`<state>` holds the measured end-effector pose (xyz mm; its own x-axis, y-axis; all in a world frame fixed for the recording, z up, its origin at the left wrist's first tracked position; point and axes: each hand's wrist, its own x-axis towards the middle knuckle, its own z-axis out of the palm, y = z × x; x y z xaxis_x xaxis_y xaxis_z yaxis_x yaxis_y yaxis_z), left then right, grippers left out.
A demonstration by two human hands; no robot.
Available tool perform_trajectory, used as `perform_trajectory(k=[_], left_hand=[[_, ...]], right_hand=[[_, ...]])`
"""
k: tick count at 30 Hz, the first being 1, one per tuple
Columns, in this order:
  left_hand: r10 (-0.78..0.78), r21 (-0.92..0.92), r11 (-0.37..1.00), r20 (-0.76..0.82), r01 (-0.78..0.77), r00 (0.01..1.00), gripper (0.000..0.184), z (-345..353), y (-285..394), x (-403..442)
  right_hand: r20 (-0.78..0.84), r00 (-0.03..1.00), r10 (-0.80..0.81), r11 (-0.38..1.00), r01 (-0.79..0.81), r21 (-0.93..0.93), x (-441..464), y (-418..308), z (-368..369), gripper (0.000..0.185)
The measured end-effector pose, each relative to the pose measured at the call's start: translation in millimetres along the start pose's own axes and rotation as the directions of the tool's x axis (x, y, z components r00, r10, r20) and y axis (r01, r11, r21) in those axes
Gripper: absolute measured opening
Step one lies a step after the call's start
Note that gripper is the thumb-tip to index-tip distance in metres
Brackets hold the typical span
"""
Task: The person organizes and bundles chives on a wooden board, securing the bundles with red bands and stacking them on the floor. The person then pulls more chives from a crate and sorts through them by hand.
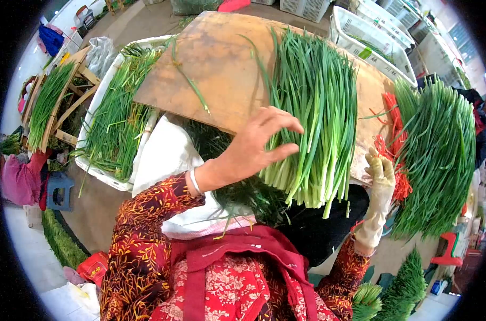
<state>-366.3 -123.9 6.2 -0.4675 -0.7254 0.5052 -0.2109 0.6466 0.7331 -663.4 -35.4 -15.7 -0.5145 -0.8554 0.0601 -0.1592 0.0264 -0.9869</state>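
Note:
A thick bundle of garlic chives (315, 112) lies across a wooden board (216, 69), its pale stem ends hanging over the near edge. My left hand (251, 144) is bare, with thumb and fingers apart beside the left side of the bundle and nothing held between them. On my right hand (380, 182) is a pale rubber glove. Its fingers are bent together against the red ties (397, 125) at the board's right side, and whether a single strand is pinched there is hard to make out.
Another large pile of chives (438, 160) stands at the right, next to the ties. A white crate (85, 134) of loose chives is at the left. White plastic baskets (368, 45) line the back right. A red stool (448, 250) and a blue stool (59, 190) stand on the floor.

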Motion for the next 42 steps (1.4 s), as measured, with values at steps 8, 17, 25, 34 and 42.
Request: perform_trajectory(k=[8,17,25,34,42], left_hand=[[0.000,0.259,0.962,0.319,-0.088,0.948,0.039,6,11,23],[-0.199,0.241,0.963,0.342,0.119,0.918,0.035,13,14,28],[-0.028,0.495,0.862,0.258,-0.107,0.966,0.027,21,17,30],[-0.074,0.377,0.926,0.234,-0.021,0.969,0.022,0,57,13],[-0.037,0.371,0.924,0.318,-0.088,0.947,0.030,13,78,-34]], right_hand=[[0.496,0.766,-0.409,0.827,0.540,-0.153,-57,-75,42,0.014],[0.739,0.553,-0.384,0.448,0.812,-0.375,-48,-81,69,0.012],[0.697,0.578,-0.424,0.519,0.786,-0.336,-48,-74,69,0.012],[0.545,0.701,-0.461,0.737,0.644,-0.205,-44,-79,51,0.011],[0.138,0.987,-0.084,0.984,0.061,0.168,-46,-38,-11,0.018]])
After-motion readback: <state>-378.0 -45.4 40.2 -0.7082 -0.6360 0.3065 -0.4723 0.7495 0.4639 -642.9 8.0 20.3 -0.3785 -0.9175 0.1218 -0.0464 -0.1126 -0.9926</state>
